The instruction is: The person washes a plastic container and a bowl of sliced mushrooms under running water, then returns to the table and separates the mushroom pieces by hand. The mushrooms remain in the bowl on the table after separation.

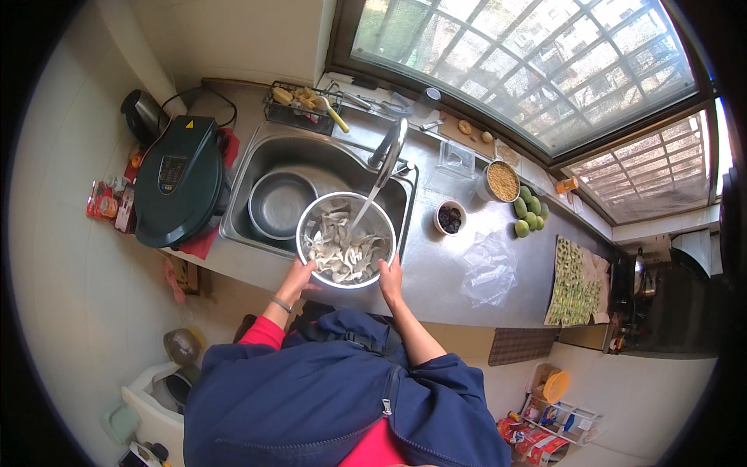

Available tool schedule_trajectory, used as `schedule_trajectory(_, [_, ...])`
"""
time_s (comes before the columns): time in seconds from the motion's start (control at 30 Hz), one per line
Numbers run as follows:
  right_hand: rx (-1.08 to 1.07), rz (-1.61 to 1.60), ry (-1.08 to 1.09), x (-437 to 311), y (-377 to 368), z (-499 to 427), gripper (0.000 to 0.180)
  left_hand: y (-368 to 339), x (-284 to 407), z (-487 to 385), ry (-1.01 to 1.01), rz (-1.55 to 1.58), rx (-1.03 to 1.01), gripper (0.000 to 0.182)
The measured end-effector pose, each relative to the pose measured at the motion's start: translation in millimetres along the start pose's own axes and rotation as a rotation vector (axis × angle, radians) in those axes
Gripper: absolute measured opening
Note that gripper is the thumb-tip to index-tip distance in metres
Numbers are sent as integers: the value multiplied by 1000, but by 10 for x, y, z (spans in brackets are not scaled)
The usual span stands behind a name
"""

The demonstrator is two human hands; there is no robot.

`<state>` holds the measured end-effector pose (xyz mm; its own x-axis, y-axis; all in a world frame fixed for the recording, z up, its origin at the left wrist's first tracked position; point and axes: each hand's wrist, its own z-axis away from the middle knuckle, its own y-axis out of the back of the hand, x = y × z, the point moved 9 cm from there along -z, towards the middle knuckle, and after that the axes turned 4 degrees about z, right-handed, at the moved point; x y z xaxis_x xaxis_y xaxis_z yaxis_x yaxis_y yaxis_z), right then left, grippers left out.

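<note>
Both my hands grip the rim of a round stainless steel bowl (300,248), my left hand (299,279) on its left side and my right hand (391,279) on its right. Pale, whitish strips of food (344,251), perhaps mushroom, lie in the bowl. From the curved chrome faucet (394,153) a stream of water (363,209) runs down into it. The bowl is over the front right part of the steel sink (332,153). Behind it to the left, a second metal basin (283,204) rests in the sink.
Left of the sink sits a dark green electric griddle (181,175). To the right are a cup of dark dried fruit (450,217), a bowl of yellowish beans (502,181), several green fruits (530,213), a clear plastic bag (490,268) and cut green pieces on cardboard (575,283).
</note>
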<state>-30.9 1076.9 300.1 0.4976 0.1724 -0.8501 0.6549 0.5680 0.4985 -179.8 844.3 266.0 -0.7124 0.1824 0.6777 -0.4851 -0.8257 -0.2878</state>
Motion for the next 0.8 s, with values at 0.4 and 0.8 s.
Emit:
schedule_trajectory(0.4, [-16, 4, -28, 15, 13, 19, 31, -23, 7, 13, -7, 4, -17, 60])
schedule_trajectory(0.8, [-20, 37, -51, 92, -14, -16, 31, -3, -63, -94, 9, 14, -67, 67])
